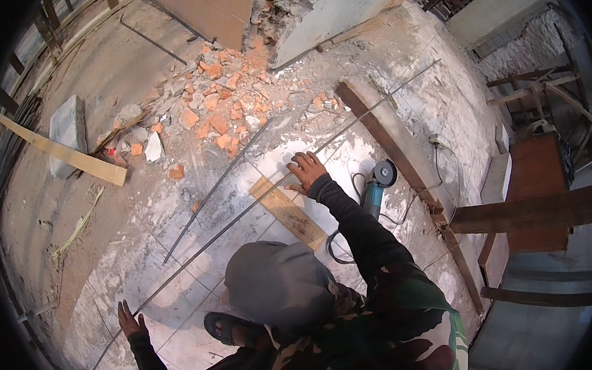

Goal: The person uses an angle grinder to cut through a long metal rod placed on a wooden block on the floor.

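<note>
A long thin steel rod (222,231) runs diagonally over the floor, from the lower left to the upper right. My right hand (305,172) is closed over its middle, the thumb on the near side and the fingers on the far side. Under the rod there lies a flat wooden board (291,215). At lower left my left hand (128,320) is open beside the rod, fingers spread; whether it touches the rod I cannot tell. A second, shorter rod (218,188) lies just left of the long one. To the right of my right hand rests a teal angle grinder (377,186) with a dark disc.
Broken orange brick rubble (216,105) is heaped by the damaged wall. A thick beam (407,148) crosses the floor at right, with the grinder's cord near it. A pale wooden strip (61,150) and a concrete block (69,130) lie at left. My sandalled foot (229,329) is on the tiles.
</note>
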Motion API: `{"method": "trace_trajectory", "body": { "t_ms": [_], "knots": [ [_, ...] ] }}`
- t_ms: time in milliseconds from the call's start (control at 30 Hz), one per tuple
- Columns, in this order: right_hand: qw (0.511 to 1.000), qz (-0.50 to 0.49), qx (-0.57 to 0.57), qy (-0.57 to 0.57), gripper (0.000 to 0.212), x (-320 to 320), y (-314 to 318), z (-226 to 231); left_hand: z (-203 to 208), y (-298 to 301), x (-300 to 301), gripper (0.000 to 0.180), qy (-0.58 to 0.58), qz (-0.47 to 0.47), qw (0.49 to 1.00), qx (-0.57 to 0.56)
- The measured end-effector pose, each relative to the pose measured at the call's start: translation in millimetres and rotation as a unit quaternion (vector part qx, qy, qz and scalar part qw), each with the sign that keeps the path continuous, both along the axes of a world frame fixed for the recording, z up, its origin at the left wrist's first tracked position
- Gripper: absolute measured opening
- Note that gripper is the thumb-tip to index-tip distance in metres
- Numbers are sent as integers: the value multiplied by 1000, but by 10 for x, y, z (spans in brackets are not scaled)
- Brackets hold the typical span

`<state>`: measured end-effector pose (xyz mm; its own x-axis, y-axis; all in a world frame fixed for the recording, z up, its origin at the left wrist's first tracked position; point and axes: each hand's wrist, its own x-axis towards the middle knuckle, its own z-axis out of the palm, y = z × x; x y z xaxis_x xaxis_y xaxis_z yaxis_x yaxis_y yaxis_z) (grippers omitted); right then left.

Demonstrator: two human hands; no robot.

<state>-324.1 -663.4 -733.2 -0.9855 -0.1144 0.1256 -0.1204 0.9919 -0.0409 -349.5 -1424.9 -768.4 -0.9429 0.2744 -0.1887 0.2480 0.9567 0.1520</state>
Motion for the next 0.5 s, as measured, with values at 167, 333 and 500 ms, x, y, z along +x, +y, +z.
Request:
{"method": "trace_trajectory", "body": {
  "t_ms": [167, 333, 500],
  "knots": [
    [999, -19, -12, -27, 54, -204, 229, 98, 343, 1058, -46, 60, -80, -73, 991, 75],
    [996, -6, -54, -70, 54, 78, 866, -505, 483, 1048, -386, 39, -184, -62, 977, 85],
    [996, 33, -62, -60, 59, 89, 482, -369, 411, 726, 548, 53, -62, -35, 994, 87]
  ]
}}
